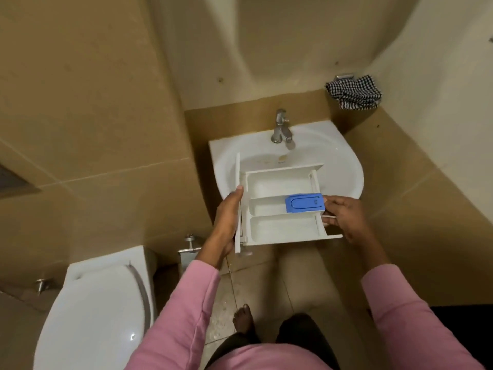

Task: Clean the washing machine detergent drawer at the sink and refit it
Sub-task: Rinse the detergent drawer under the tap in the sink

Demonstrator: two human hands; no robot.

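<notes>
A white detergent drawer (280, 228) with three compartments and a blue insert (304, 206) in the middle one is held level over the front rim of the white sink (344, 166). My left hand (229, 217) grips the drawer's front panel at the left. On the right, my right hand (344, 217) holds its back end, fingertips beside the blue insert. The chrome tap (281, 128) stands at the back of the basin and no water runs from it.
A closed white toilet (98, 311) stands at the lower left. A black-and-white checked cloth (353, 93) hangs on the right wall. Beige tiled walls close in on both sides. My bare foot (244, 320) is on the tiled floor below the sink.
</notes>
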